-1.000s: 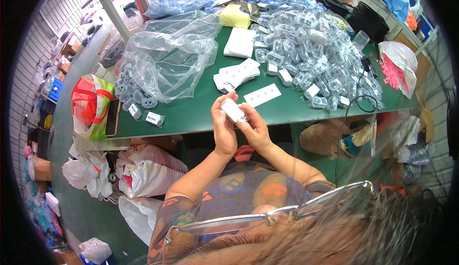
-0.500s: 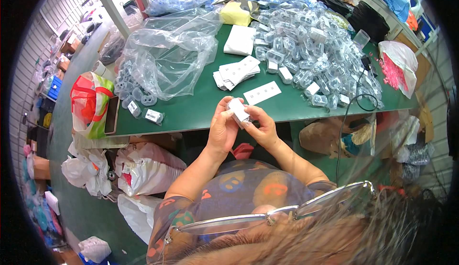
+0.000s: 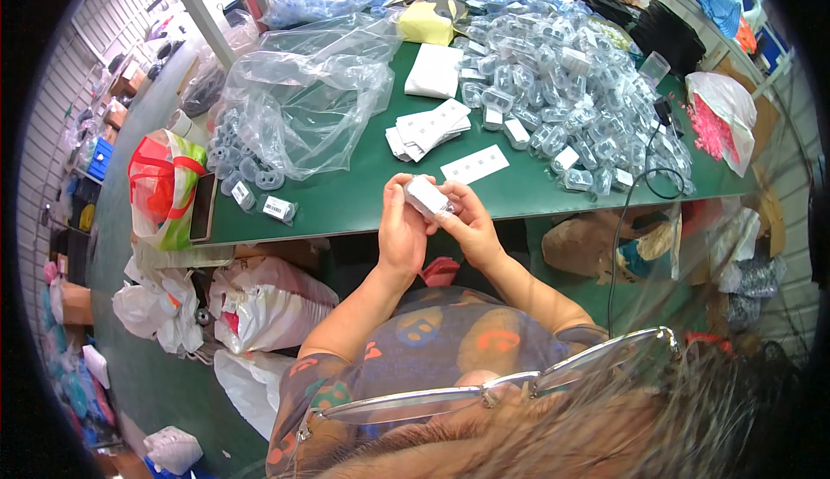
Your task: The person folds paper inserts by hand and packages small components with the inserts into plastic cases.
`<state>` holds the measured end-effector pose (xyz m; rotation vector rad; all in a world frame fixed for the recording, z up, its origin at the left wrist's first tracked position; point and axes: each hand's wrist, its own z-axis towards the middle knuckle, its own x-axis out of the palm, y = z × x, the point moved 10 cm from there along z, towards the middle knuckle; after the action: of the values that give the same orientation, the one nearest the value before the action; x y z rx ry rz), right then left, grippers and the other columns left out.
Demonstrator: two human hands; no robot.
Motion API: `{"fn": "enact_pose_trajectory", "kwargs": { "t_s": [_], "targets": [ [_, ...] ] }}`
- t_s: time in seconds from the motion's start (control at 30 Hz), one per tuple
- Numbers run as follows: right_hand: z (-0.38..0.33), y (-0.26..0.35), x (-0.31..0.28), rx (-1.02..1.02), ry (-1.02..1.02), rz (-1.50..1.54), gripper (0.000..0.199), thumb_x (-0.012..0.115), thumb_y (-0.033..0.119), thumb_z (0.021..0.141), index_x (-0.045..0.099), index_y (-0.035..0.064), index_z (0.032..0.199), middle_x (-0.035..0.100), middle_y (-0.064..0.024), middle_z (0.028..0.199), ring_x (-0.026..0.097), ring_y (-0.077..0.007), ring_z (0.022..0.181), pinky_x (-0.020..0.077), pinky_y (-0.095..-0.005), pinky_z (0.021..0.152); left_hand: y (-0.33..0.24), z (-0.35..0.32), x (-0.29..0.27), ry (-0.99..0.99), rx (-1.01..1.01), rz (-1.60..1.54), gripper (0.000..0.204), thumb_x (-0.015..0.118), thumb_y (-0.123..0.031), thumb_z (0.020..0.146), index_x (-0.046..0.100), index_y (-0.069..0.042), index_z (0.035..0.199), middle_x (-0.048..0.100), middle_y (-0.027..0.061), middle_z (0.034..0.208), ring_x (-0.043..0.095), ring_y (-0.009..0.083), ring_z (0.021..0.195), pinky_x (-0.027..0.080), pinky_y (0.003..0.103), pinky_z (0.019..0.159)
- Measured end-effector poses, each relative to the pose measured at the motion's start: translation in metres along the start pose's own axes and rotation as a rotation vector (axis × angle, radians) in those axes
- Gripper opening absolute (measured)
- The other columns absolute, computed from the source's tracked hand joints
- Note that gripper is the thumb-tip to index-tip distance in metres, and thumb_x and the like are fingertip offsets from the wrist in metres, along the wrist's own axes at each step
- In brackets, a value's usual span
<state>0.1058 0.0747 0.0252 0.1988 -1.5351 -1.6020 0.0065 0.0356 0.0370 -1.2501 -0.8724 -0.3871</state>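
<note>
Over the front edge of the green table I hold a small clear-wrapped packet with a white label on its upper face. My left hand is closed around its left side, thumb upright along the edge. The fingers of my right hand grip its right end. What lies inside the packet is hidden by the label and my fingers. Just beyond my hands lies a white label sheet with small printed squares. Behind it is a loose stack of similar sheets.
Clear-wrapped plastic pieces form a large heap at right. Two labelled packets, one a barcoded packet, lie at left near ring-shaped plastic parts and a big clear bag. A black cable hangs over the right front edge.
The packet has turned in my hands, so its white face shows more broadly. My left thumb has moved from the packet's face to its side.
</note>
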Motion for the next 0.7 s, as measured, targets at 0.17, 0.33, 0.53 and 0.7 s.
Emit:
{"fn": "enact_pose_trajectory", "kwargs": {
  "t_s": [0.17,0.33,0.53,0.7],
  "targets": [
    [0.002,0.002,0.007,-0.005,0.030,0.019,0.044,0.061,0.007,0.102,0.046,0.0031,0.142,0.062,-0.0116,0.118,0.065,-0.0169,0.092,0.0544,-0.0333,0.084,0.007,0.001,-0.006,0.007,0.005,-0.074,0.033,0.030,-0.038,0.114,0.047,-0.017,0.132,0.060,0.0114,0.126,0.062,0.0168,0.098,0.045,0.025,0.058],
    [0.004,0.007,0.008,0.017,-0.001,0.061,0.037,0.057,0.009,0.104,0.048,0.0020,0.140,0.061,-0.0101,0.119,0.064,-0.0159,0.092,0.0544,-0.0330,0.083,0.004,0.002,-0.003,-0.039,0.006,-0.113,0.034,0.031,-0.036,0.114,0.048,-0.017,0.136,0.061,0.0115,0.131,0.064,0.0159,0.098,0.047,0.024,0.059],
    [0.004,0.008,0.007,0.072,-0.014,0.030,0.035,0.059,0.012,0.102,0.053,0.0033,0.136,0.061,-0.0053,0.120,0.060,-0.0139,0.108,0.0510,-0.0308,0.091,0.007,-0.005,-0.005,-0.030,0.003,-0.063,0.040,0.031,-0.040,0.114,0.045,-0.015,0.142,0.058,0.0133,0.135,0.062,0.0191,0.107,0.052,0.030,0.074],
    [0.002,0.007,0.010,0.172,-0.065,0.106,0.035,0.063,0.012,0.099,0.056,0.0050,0.132,0.062,-0.0053,0.119,0.059,-0.0141,0.109,0.0481,-0.0317,0.095,0.007,-0.005,-0.009,-0.054,0.027,-0.076,0.043,0.032,-0.040,0.114,0.044,-0.013,0.146,0.058,0.0124,0.134,0.059,0.0200,0.116,0.052,0.033,0.087]
  ]
}}
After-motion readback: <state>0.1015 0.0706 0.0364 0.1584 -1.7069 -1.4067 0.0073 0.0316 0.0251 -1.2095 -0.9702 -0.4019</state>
